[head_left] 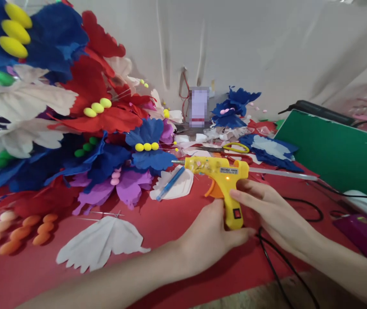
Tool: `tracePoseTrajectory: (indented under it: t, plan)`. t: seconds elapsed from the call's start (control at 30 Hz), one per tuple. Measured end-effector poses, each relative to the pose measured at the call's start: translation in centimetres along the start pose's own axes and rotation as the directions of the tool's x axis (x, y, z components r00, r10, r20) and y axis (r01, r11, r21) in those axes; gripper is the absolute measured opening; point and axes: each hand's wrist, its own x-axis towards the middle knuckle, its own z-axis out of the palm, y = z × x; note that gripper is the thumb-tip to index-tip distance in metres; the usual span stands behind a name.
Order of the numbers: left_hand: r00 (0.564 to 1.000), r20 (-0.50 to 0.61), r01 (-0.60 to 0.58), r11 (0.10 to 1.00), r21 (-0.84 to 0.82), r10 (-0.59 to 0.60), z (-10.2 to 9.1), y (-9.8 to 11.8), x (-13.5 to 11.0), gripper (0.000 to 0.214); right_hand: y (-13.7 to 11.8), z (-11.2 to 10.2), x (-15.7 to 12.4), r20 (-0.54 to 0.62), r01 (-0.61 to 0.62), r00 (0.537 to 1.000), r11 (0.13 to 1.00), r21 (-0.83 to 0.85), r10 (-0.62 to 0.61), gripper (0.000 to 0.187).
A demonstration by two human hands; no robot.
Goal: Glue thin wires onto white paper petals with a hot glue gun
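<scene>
A yellow hot glue gun [215,168] is held up over the red tabletop, its nozzle pointing left and a long clear glue stick [283,174] running out of its back. My left hand [206,238] grips the handle from the left; its fingers are partly hidden behind the handle, with the thumb below. At the rear of the handle, my right hand [272,210] closes on the gun with thumb and fingers. A small orange light glows on the body above a red switch. Beyond the nozzle lie a blue pen [170,183] and white cut pieces [183,187].
Fabric butterflies in blue, red [93,96], white and purple [132,184] crowd the left side. A white wing piece [103,242] and orange bead-like bodies [21,231] lie nearer. Yellow-handled scissors [236,148] rest behind the gun. At right are a green board [331,150], black cable [275,262] and purple box [360,236].
</scene>
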Motion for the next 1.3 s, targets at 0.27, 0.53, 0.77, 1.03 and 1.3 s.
tracePoseTrajectory:
  t: [0.27,0.53,0.77,1.03,1.3]
  plan:
    - [0.989,0.129,-0.129,0.807,0.576,0.066,-1.8,-1.2,-1.9,0.02,0.6,-5.4,4.6,-0.204,-0.017,0.979,0.993,-0.118,-0.007,0.031]
    - [0.994,0.018,-0.101,0.834,0.542,0.109,-4.7,-2.1,-2.4,0.02,2.1,-10.1,7.9,-0.31,-0.096,0.951,0.927,-0.363,-0.023,0.017]
    - [0.977,-0.181,-0.017,0.893,0.45,0.11,-6.7,-2.3,-1.4,0.015,2.7,-10.9,8.2,-0.325,0.002,0.856,0.631,-0.775,-0.402,0.013]
    - [0.974,-0.224,-0.003,0.992,0.124,0.031,-6.4,-2.7,-1.3,0.039,1.9,-2.7,5.6,0.317,0.492,0.754,0.175,-0.853,-0.576,0.021]
    - [0.994,-0.091,-0.079,0.98,-0.185,0.063,-6.8,-3.2,-1.4,0.03,2.6,3.8,9.5,0.743,0.805,0.51,-0.064,-0.59,-0.434,0.019]
